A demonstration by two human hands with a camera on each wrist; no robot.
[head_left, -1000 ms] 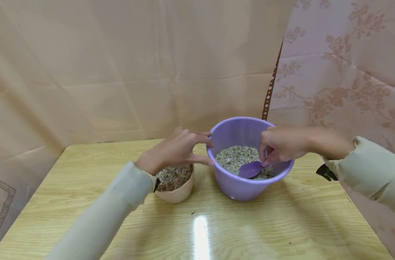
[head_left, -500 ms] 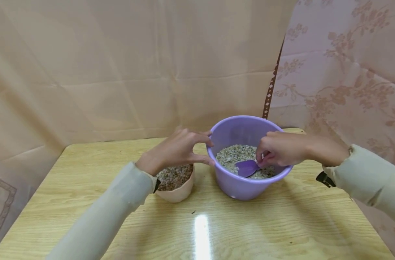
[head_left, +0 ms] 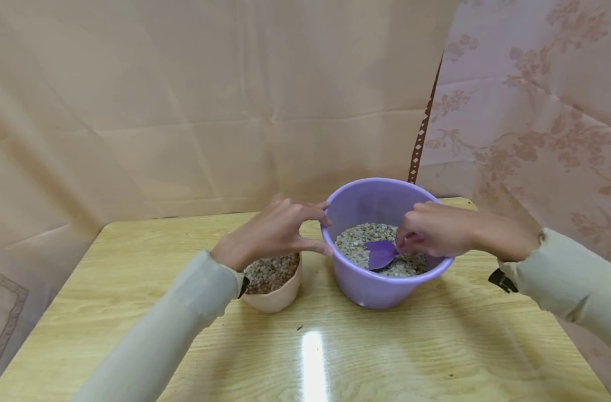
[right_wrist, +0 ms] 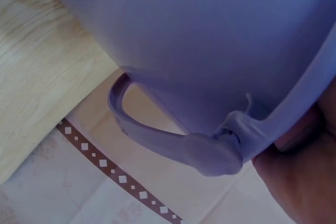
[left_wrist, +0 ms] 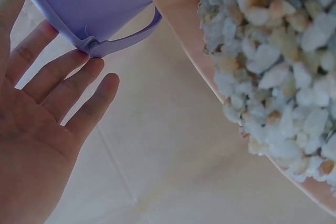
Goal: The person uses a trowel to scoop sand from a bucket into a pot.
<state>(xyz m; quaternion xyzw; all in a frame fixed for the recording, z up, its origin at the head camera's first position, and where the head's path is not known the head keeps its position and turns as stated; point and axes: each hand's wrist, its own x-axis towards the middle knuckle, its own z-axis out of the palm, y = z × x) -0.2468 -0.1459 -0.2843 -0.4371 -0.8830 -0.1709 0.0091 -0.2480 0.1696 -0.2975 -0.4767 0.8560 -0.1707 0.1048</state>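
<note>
A purple bucket holds pale gravel. Inside it, my right hand pinches the handle end of a small purple scoop, whose blade lies on the gravel; in the right wrist view the bucket's wall hides the scoop. My left hand has its thumb and fingers spread against the left side of the bucket's rim. From the left wrist, those fingers look fairly straight, touching near the bucket's handle joint. Below the left hand stands a peach pot filled with white and brown gravel.
Both vessels stand on a wood-grain table towards its back edge. The bucket's carrying handle hangs down behind it. A beige curtain closes off the back, with a floral cloth at the right.
My right hand has shifted slightly left with the scoop, whose blade has turned and moved a little left and up over the gravel. The left hand keeps its place on the rim.
</note>
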